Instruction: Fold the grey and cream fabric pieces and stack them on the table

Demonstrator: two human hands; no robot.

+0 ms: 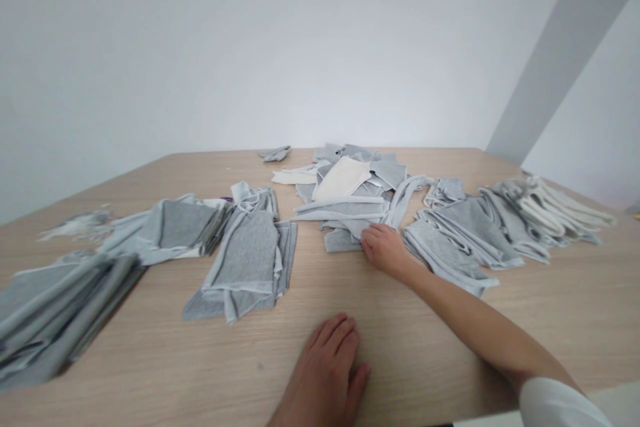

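My right hand (384, 248) reaches forward to the middle heap of grey and cream cloth pieces (350, 197), its fingers curled onto the edge of a grey piece (343, 240) at the front of that heap. My left hand (327, 373) lies flat on the bare wooden table (410, 347) near its front edge, fingers stretched out and holding nothing. Just left of the left hand's reach sits a folded stack of grey cloth (247, 267).
More grey cloth stacks lie at the left (170, 230) and far left (55, 317). Rows of grey and cream pieces (500, 223) spread across the right. A small grey scrap (275, 153) rests at the table's back edge, against a white wall.
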